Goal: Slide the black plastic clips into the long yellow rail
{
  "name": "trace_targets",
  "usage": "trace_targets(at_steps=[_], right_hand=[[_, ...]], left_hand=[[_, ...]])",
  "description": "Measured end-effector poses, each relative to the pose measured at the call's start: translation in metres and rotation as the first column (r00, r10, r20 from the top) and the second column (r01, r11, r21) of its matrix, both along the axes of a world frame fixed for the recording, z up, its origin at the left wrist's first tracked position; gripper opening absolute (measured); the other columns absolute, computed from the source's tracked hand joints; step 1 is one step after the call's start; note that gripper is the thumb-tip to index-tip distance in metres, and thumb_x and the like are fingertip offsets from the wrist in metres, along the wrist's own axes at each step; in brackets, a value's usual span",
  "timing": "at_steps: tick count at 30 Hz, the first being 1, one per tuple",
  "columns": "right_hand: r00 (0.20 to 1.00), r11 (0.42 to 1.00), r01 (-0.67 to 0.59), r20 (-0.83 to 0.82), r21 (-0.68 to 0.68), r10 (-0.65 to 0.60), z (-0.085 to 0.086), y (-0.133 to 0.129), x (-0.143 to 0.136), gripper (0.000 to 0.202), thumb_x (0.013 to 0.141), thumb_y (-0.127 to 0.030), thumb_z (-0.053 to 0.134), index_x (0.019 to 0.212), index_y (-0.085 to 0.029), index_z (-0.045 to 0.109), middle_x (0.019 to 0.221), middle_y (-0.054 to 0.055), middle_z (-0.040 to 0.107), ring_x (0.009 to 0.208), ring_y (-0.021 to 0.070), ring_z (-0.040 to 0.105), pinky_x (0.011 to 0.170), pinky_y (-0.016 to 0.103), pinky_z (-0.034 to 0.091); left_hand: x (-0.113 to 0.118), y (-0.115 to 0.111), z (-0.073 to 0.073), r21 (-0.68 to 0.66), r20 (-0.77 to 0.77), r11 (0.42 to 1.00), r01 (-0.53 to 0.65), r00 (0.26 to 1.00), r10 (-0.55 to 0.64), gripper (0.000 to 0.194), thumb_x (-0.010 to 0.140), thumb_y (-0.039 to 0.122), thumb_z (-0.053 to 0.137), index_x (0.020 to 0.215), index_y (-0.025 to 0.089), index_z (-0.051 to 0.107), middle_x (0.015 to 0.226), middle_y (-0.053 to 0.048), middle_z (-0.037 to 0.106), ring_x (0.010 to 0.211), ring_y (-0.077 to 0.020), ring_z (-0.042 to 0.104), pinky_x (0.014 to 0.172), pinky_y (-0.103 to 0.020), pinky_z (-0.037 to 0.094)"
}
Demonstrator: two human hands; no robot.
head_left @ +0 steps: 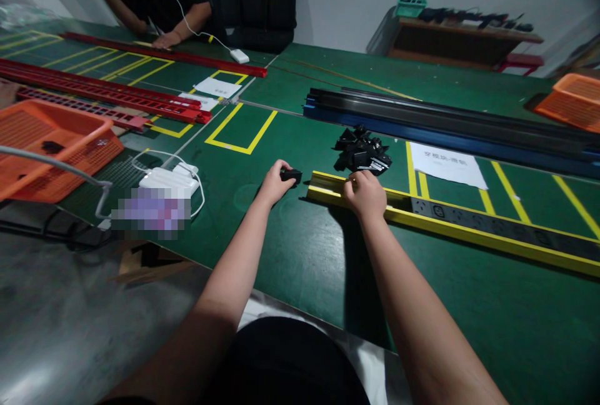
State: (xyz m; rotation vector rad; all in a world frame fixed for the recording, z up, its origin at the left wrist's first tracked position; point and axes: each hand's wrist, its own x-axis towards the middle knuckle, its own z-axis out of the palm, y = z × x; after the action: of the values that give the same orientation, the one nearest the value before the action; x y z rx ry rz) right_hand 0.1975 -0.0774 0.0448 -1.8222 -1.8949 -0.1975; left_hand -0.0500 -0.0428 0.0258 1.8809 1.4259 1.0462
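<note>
Head | yellow rail [454,233] | long axis crosswise | open end pointing left

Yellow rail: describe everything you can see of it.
The yellow rail is a long, straight channel, apparently painted or coated metal, with raised side walls and an open top. It lies flat on the green table, slanting from its open left end to the picture's right edge, where it is cut off. Black socket modules line its right part; the inside shows bare near the left end. The right hand is over its left part, apparently touching it; exact finger contact is hidden.
</note>
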Motion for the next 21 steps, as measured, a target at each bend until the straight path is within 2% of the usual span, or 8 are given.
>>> trace_targets(at_steps=[2, 6, 9, 12, 15, 18, 21], right_hand=[[1.000, 1.000, 0.001, 0.001, 0.004, -0.001, 0.000, 0.000, 0.000, 0.018, 0.082, -0.028, 0.044, 0.084, -0.020, 0.059, 0.090, 0.005, 0.057, 0.079, 0.0169, 0.049, 0.058, 0.028, 0.026], [1.000, 1.000, 0.005, 0.000, 0.002, -0.005, 0.000, 0.000, 0.000, 0.018, 0.082, -0.028, 0.044, 0.084, -0.020, 0.059, 0.090, 0.005, 0.057, 0.079, 0.0170, 0.049, 0.058, 0.028, 0.026], [1.000, 1.000, 0.004, 0.001, 0.002, -0.004, 0.000, 0.000, 0.000, 0.018, 0.082, -0.028, 0.043, 0.084, -0.020, 0.060, 0.089, 0.005, 0.058, 0.078, 0.0172, 0.049, 0.058, 0.028, 0.026], [1.000, 1.000, 0.007, 0.007, 0.005, -0.007, 0.000, 0.000, -0.001, 0.018, 0.082, -0.028, 0.043, 0.083, -0.020, 0.060, 0.088, 0.005, 0.058, 0.078, 0.0175, 0.049, 0.058, 0.028, 0.026], [1.000, 1.000, 0.014, 0.015, 0.007, -0.014, 0.000, -0.001, -0.001, 0.019, 0.082, -0.028, 0.043, 0.082, -0.020, 0.060, 0.088, 0.006, 0.057, 0.078, 0.0177, 0.048, 0.058, 0.028, 0.026], [1.000, 1.000, 0.016, 0.020, 0.014, -0.017, 0.000, -0.001, -0.001, 0.018, 0.082, -0.028, 0.043, 0.083, -0.020, 0.059, 0.087, 0.005, 0.057, 0.078, 0.0176, 0.048, 0.059, 0.028, 0.026], [1.000, 1.000, 0.021, 0.019, 0.007, -0.022, 0.001, -0.001, -0.001, 0.018, 0.082, -0.027, 0.043, 0.083, -0.020, 0.060, 0.087, 0.005, 0.056, 0.078, 0.0176, 0.048, 0.059, 0.028, 0.026]], left_hand=[[0.005, 0.000, -0.004, 0.026, -0.035, 0.999, -0.040, 0.999, 0.041, 0.037, 0.070, 0.019, 0.060, 0.106, 0.020, 0.053, 0.100, -0.005, 0.054, 0.095, -0.0179, 0.052, 0.087, -0.033, 0.042], [0.012, -0.002, -0.010, 0.036, -0.221, 0.998, -0.057, 0.973, 0.063, 0.040, 0.072, 0.019, 0.058, 0.112, 0.023, 0.056, 0.102, -0.008, 0.050, 0.099, -0.0210, 0.050, 0.093, -0.037, 0.039], [0.014, -0.003, -0.009, 0.025, -0.234, 0.995, -0.100, 0.967, 0.103, 0.032, 0.075, 0.025, 0.057, 0.106, 0.020, 0.058, 0.100, -0.010, 0.052, 0.098, -0.0225, 0.051, 0.092, -0.038, 0.039], [0.018, -0.001, -0.009, -0.043, -0.055, 0.986, -0.161, 0.986, 0.158, 0.027, 0.078, 0.033, 0.055, 0.099, 0.016, 0.056, 0.095, -0.010, 0.057, 0.092, -0.0209, 0.055, 0.086, -0.035, 0.042], [0.029, 0.002, -0.013, -0.194, 0.168, 0.963, -0.188, 0.961, 0.222, 0.026, 0.082, 0.038, 0.050, 0.096, 0.016, 0.053, 0.089, -0.008, 0.061, 0.084, -0.0183, 0.058, 0.078, -0.032, 0.045], [0.043, 0.005, -0.021, -0.346, 0.354, 0.934, -0.086, 0.910, 0.215, 0.028, 0.085, 0.039, 0.045, 0.102, 0.018, 0.048, 0.080, -0.005, 0.063, 0.071, -0.0152, 0.060, 0.069, -0.030, 0.047], [0.052, 0.008, -0.025, -0.404, 0.485, 0.914, 0.020, 0.852, 0.196, 0.029, 0.087, 0.040, 0.040, 0.106, 0.018, 0.043, 0.076, -0.003, 0.063, 0.064, -0.0138, 0.060, 0.063, -0.028, 0.047]])
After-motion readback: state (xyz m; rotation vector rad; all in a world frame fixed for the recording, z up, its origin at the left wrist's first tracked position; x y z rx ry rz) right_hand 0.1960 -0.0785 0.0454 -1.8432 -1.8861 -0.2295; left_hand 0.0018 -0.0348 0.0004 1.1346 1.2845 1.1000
